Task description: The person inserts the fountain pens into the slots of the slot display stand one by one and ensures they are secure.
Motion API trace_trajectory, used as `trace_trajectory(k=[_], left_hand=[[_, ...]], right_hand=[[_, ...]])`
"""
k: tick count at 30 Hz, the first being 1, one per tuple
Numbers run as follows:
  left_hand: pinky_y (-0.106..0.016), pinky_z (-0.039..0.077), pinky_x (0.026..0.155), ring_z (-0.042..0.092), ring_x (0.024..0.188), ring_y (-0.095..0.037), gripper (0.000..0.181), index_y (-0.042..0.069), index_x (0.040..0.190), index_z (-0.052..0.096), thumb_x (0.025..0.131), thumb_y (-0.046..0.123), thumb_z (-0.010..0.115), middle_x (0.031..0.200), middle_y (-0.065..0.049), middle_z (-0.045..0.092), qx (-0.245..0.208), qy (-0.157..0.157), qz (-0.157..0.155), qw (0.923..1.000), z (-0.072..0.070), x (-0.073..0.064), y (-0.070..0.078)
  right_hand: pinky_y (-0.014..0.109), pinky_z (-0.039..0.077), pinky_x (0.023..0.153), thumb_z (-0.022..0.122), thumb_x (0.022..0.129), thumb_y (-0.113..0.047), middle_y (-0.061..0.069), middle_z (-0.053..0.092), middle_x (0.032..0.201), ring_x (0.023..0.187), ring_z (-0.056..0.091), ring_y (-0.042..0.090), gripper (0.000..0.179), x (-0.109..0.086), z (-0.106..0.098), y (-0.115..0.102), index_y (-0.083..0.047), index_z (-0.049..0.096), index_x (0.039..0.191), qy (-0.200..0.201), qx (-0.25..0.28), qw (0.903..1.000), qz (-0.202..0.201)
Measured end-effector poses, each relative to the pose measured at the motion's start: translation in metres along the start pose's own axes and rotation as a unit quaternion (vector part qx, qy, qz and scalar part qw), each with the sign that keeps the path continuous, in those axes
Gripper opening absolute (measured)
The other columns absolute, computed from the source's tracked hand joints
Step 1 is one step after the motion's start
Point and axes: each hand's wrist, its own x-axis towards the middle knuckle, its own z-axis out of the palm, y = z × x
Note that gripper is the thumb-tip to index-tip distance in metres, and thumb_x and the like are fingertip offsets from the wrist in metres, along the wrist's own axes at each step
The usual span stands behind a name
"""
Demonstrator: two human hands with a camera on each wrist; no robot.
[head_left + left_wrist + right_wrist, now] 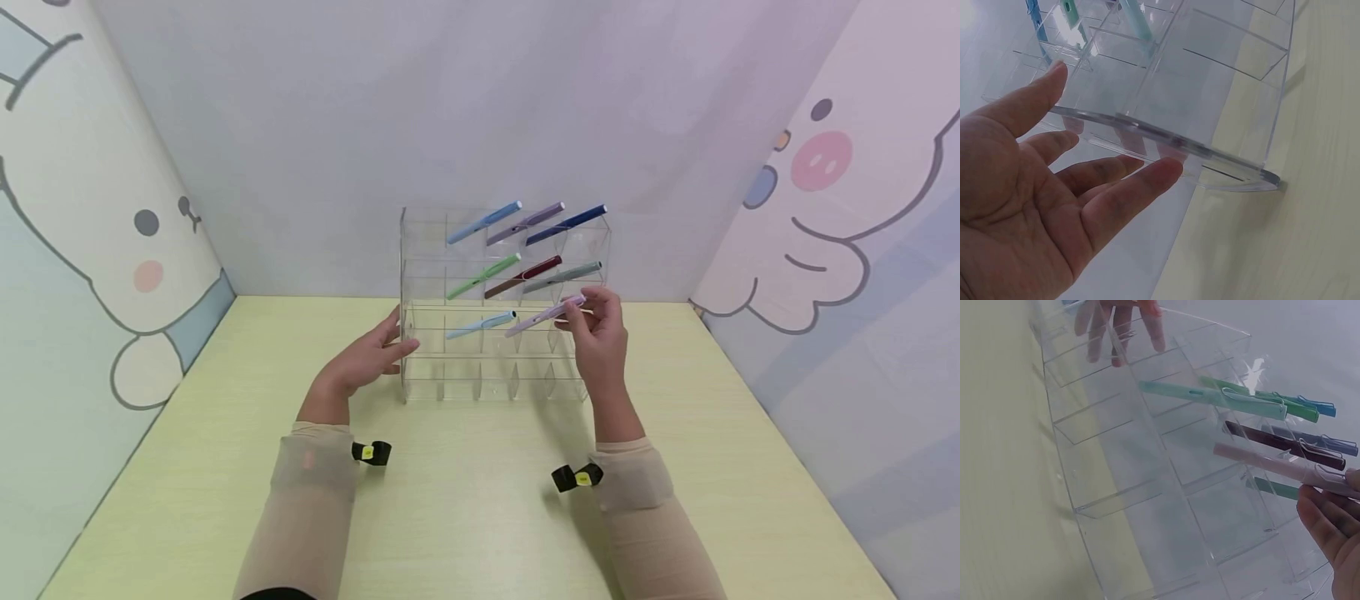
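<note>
A light purple pen (546, 316) lies slanted over the third tier of a clear acrylic pen rack (402, 275). My right hand (602, 343) pinches its capped end between thumb and fingers; the right wrist view shows the same pen (1260, 461). To its left, a pale blue pen (480, 325) rests in the same tier. My left hand (367, 357) is at the rack's left side panel, with its fingers spread and extended. In the left wrist view, the fingers (1132, 194) reach by the panel's edge; firm contact is hard to tell.
Blue (483, 222), greyish purple (525, 223) and navy (566, 225) pens rest in the top tier. Below them lie green (483, 277), dark red (522, 277) and grey-green (564, 277) pens. The rack stands on a pale yellow table (465, 517) before a curtain (450, 108).
</note>
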Motion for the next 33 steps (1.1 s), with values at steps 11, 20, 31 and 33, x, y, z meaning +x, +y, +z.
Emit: trace_trajectory(k=[11,20,31,33], left_hand=[[-0.067,0.015,0.115,0.054,0.124,-0.048,0.087,0.051,0.151,-0.008,0.093,0.061,0.055,0.165,-0.008,0.008,0.002,-0.002,0.004,1.0000,-0.003,0.002,-0.005],[-0.067,0.017,0.114,0.054,0.124,-0.048,0.083,0.053,0.151,-0.006,0.095,0.057,0.055,0.166,-0.008,0.008,0.001,0.000,0.016,0.9999,-0.005,0.004,-0.006],[-0.064,0.021,0.115,0.032,0.145,-0.035,0.081,0.053,0.150,-0.009,0.096,0.057,0.052,0.166,0.006,0.001,0.064,0.046,0.036,0.9963,-0.010,-0.017,0.016],[-0.063,0.018,0.116,0.025,0.148,-0.034,0.083,0.051,0.151,-0.010,0.096,0.059,0.052,0.166,0.005,0.000,0.097,0.073,0.046,0.9916,-0.010,-0.022,0.022]], right_hand=[[0.031,0.059,0.079,0.059,0.098,-0.003,0.028,0.067,0.101,0.087,0.071,0.035,0.024,-0.009,0.013,-0.024,0.014,0.058,0.114,-0.067,-0.101,0.9926,0.004],[0.028,0.058,0.081,0.058,0.099,-0.006,0.024,0.068,0.107,0.095,0.069,0.037,0.025,-0.009,0.013,-0.028,0.008,0.060,0.120,-0.076,-0.127,0.9885,0.028],[0.031,0.058,0.083,0.055,0.101,-0.011,0.020,0.065,0.119,0.106,0.067,0.034,0.031,0.001,-0.016,-0.030,0.004,0.054,0.129,-0.050,-0.126,0.9902,0.034],[0.029,0.058,0.083,0.055,0.102,-0.018,0.016,0.066,0.121,0.106,0.068,0.027,0.033,0.005,-0.026,-0.027,0.000,0.055,0.130,-0.041,-0.141,0.9884,0.039]])
